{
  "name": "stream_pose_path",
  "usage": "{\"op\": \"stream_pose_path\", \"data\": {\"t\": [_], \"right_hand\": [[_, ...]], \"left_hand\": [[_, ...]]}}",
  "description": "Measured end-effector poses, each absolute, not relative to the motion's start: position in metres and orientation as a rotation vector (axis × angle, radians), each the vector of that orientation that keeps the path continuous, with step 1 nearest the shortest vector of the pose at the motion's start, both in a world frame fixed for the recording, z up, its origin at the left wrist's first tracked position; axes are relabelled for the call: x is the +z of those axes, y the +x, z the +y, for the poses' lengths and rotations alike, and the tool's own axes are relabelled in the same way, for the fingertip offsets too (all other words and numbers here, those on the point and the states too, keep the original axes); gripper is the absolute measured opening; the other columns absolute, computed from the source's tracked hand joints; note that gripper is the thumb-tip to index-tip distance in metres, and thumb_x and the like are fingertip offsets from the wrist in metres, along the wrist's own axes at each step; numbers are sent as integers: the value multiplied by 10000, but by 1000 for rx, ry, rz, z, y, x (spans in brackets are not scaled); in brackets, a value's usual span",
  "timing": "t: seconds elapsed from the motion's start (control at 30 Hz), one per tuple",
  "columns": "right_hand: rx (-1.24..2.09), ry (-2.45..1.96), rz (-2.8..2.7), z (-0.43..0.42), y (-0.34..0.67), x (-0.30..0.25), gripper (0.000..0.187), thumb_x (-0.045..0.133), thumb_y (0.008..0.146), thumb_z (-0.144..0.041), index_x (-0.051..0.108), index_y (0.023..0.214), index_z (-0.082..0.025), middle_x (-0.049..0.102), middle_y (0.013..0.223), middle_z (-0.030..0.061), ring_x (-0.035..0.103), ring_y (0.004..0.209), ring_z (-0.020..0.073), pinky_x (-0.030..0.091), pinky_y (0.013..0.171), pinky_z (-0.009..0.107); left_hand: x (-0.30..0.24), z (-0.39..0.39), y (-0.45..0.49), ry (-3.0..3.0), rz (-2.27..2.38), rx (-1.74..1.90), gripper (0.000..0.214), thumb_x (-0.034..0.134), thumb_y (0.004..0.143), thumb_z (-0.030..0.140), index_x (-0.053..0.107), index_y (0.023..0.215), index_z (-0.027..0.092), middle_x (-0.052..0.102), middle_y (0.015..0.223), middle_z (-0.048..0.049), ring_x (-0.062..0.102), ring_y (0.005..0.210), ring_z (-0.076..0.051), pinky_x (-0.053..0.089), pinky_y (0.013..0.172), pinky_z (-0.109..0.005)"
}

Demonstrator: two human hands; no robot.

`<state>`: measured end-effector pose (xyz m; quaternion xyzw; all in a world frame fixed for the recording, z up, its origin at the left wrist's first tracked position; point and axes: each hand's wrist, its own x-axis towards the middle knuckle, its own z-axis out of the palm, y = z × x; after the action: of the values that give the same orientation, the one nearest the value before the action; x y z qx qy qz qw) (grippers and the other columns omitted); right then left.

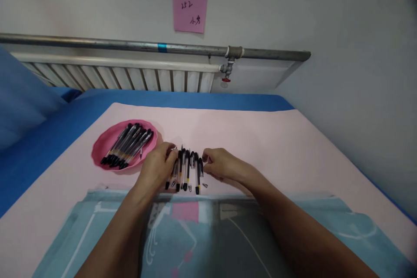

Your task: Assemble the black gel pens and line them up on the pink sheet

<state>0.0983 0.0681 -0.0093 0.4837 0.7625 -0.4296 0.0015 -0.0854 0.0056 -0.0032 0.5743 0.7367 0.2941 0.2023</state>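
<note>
Pen parts lie in a row on the pink table covering between my hands: several clear pen barrels (186,171) with black ends, black pen caps (192,159) and small metal pen tips (205,185). My left hand (159,161) is at the left end of the row, its fingers curled in by the barrels; whatever they pinch is hidden. At the other end, my right hand (221,163) has its thumb and fingers bent close together beside the rightmost cap (201,167). I cannot make out anything held there.
A pink scalloped dish (98,141) with several assembled-looking black pens stands left of my left hand. A light-blue patterned cloth (107,213) lies along the near edge. Behind the table are a radiator (146,79), a metal pipe (124,44) and a pink note (190,7).
</note>
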Motion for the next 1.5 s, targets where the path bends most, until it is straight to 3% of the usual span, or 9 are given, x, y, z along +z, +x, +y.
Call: {"op": "stream_pose_path", "data": {"t": [0.2,0.3,0.43,0.67,0.83,1.0,1.13,1.23,1.5], "right_hand": [[-1409,1708,2303,79,101,-7,130,441,700,-103,502,797,-164,456,425,-53,385,298,75,278,317,184],[-1466,1742,2309,87,104,-14,121,440,711,-125,502,807,-164,467,417,-54,370,286,69,271,309,179],[-1535,1756,2318,89,106,-20,89,440,713,-143,502,771,-166,464,416,-52,369,286,67,261,303,172],[-1546,1754,2305,87,106,-18,81,433,700,-128,502,683,-165,440,397,-49,377,300,69,270,321,172],[-1516,1720,2316,75,113,-9,97,428,709,-123,518,704,-160,488,468,-30,410,359,73,306,362,176],[-1472,1447,2642,36,129,-9,186,424,761,-139,590,840,-166,586,696,14,532,632,110,399,550,190],[-1255,1424,2874,16,134,-21,238,436,796,-170,609,958,-169,609,895,56,548,814,148,413,728,248],[-1157,1366,2931,15,133,-27,269,423,805,-159,615,993,-173,608,903,64,549,839,160,410,745,262],[-1058,1299,2939,17,133,-26,285,420,800,-140,624,998,-168,601,885,68,544,813,160,411,741,271]], "left_hand": [[5,8,-137,1530,2522,933,308,379,813,304,620,961,183,682,903,-78,617,839,-222,439,727,-315],[2,12,-165,1456,2758,753,320,381,800,285,620,980,171,670,944,-115,606,866,-257,438,709,-342],[-7,21,-173,1532,2716,616,250,464,748,313,662,847,197,676,821,-102,607,781,-260,432,646,-334],[-14,28,-161,1705,2776,221,331,540,687,431,669,877,193,629,961,-163,562,876,-338,420,676,-405],[-12,28,-158,1667,2800,168,285,480,730,358,652,854,167,621,943,-179,557,880,-360,415,680,-438],[-8,25,-157,1613,2847,285,310,418,775,314,627,895,119,609,939,-193,556,870,-343,412,697,-422],[-3,20,-148,1689,2874,711,337,368,818,307,600,949,102,587,926,-181,535,901,-314,412,736,-406],[-4,16,-139,1770,2798,962,299,396,808,307,602,914,117,584,898,-146,527,899,-293,410,766,-405],[-12,19,-133,1875,2728,913,284,388,806,287,612,873,125,599,849,-127,530,871,-278,414,763,-383]]}}
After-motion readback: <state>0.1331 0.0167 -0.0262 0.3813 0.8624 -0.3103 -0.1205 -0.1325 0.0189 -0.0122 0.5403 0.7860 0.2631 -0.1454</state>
